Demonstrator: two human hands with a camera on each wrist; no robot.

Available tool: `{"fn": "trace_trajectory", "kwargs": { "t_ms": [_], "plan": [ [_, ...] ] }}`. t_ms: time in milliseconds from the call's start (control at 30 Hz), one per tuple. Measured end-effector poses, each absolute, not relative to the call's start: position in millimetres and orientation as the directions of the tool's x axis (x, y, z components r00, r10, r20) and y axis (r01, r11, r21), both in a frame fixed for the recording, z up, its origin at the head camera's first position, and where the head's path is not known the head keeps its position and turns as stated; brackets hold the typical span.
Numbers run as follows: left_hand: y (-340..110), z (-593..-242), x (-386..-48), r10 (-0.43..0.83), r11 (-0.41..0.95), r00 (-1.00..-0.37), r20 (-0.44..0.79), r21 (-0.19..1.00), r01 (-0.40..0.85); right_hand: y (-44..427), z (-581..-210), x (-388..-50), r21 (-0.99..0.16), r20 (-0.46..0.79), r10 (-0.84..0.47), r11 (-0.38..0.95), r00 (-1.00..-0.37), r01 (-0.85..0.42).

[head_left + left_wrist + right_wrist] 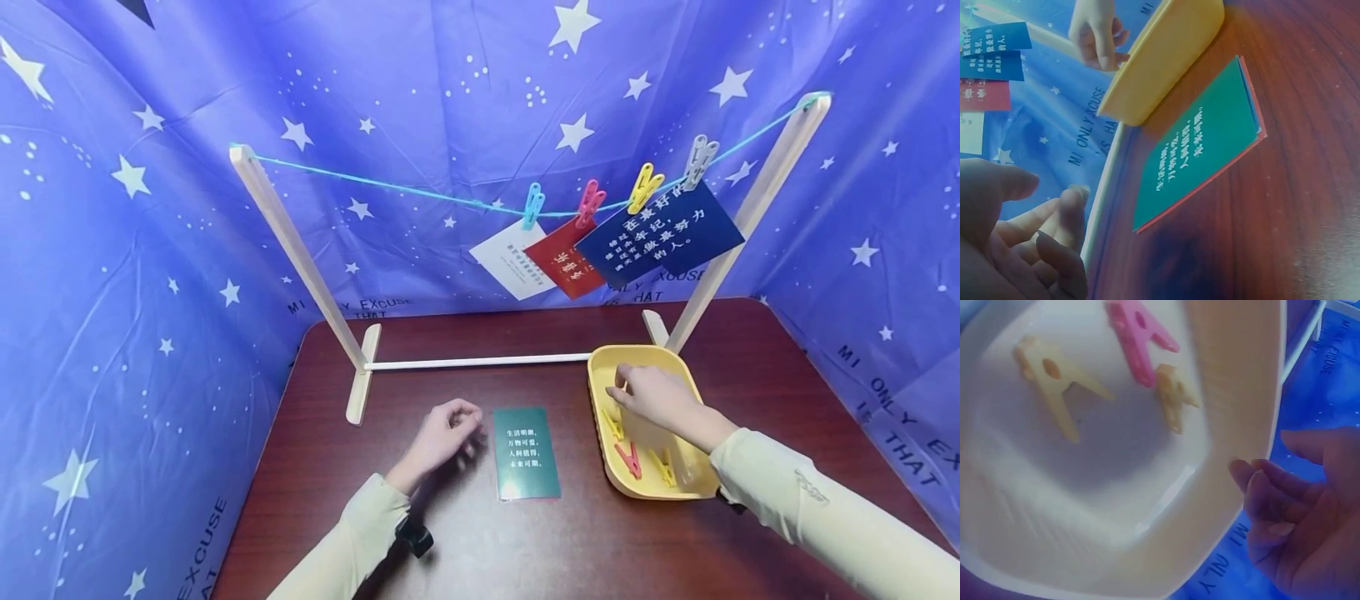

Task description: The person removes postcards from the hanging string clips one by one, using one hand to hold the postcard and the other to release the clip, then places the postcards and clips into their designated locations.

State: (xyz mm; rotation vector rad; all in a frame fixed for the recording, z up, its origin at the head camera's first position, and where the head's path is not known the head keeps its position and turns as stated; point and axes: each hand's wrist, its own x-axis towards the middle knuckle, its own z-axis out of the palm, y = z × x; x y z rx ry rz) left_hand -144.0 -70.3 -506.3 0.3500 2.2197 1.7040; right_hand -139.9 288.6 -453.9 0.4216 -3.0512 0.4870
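Observation:
Over the yellow basket (611,475) hangs my right hand (656,398), its fingers loosely bent and nothing in them. Inside the basket lie a yellow clothespin (1050,378), a pink clothespin (1135,340) and a smaller-looking yellow clothespin (1175,397). My left hand (442,433) hovers left of a green card (527,454) with white writing, fingers relaxed and holding nothing. In the left wrist view, red and blue edges show beneath the green card (1194,150), so it seems to top a small stack. The left hand (1029,231) does not touch the stack.
A wooden stand has a left post (296,250), a right post (750,217) and a bottom rod (480,361). From its cord (375,182) hang a white card (513,262), a red card (566,262) and dark blue cards (660,233), pinned by clothespins. Behind is a starry curtain (420,67).

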Motion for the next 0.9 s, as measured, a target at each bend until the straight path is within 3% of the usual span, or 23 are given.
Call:
{"fn": "trace_trajectory", "kwargs": {
  "t_ms": [233,467,900],
  "plan": [
    [-63.7,-499.5,-152.9,0.319,0.233,-0.948,0.012,0.968,0.09,282.0,-435.5,-141.9,-0.278,0.19,-0.322,0.888,-0.928,-0.365],
    [-54.4,-486.1,-163.9,0.276,0.178,-0.959,0.066,0.977,0.119,271.0,-413.1,-147.2,-0.174,0.308,-0.397,0.87,-0.865,-0.461],
    [-40.1,-464.1,-184.3,0.154,0.124,-0.973,0.173,0.973,0.193,249.5,-369.0,-164.8,0.015,0.336,-0.567,0.802,-0.752,-0.597]
  ]
}}
